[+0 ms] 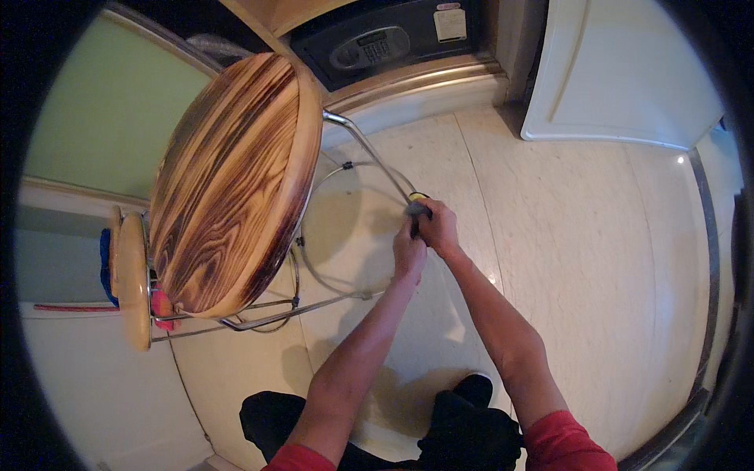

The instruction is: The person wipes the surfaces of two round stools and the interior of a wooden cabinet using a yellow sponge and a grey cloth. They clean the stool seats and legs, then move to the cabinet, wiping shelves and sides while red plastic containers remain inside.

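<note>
In front of me a stool lies tipped over, its round seat point(235, 188) of dark-streaked wood standing nearly on edge. Bent metal legs extend from the seat, and a wire ring point(315, 268) joins them. One metal leg point(377, 153) reaches to my hands. Its end has a dark tip point(419, 211) with a yellow band point(419, 196); whether this is a foot cap or a wrapping cannot be told. My right hand point(439, 228) is closed around that end. Just below it, my left hand point(410, 250) grips the same dark piece, thumb along it. My fingers partly hide it.
Behind the stool at left stand other light-wood stool seats point(135, 282), with a pink item point(163, 307) among their legs. A black safe point(371, 47) with a keypad sits in a low cabinet. At right stands a white panel point(624, 70) above the pale tiled floor point(565, 235).
</note>
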Demonstrator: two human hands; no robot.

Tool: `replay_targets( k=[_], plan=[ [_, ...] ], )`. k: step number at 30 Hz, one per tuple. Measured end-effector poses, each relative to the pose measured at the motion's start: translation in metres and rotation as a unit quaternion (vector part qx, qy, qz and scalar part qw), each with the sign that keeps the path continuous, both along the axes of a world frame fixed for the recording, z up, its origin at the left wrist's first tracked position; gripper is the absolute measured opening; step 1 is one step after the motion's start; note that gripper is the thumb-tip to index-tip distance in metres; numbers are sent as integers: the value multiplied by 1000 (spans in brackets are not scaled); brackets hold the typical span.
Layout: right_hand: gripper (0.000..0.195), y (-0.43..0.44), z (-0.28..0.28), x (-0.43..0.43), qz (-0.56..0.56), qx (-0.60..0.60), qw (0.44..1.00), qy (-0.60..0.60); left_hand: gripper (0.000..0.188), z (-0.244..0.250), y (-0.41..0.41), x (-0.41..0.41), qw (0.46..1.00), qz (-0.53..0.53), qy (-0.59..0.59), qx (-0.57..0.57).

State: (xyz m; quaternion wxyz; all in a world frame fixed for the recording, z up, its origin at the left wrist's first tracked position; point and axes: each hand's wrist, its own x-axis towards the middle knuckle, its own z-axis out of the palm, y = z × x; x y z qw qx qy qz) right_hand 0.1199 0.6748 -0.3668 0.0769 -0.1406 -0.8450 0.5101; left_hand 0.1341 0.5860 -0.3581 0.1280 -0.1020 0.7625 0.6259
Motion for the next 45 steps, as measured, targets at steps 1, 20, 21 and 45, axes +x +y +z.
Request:
replay_targets(
  k=[1,20,21,45],
  plan=[
    [35,-4,8,2,1,-11,998,56,34,-2,-2,5,999,20,36,12],
    [27,-34,273,15,31,-237,893,382,47,297,-70,78,823,-185,515,-153],
    [27,-31,276,12,27,-222,900,374,46,306,-77,75,793,-189,549,-184],
    [28,-42,327,-10,3,121,964,236,56,345,-107,-31,809,-281,463,-229]
  ],
)
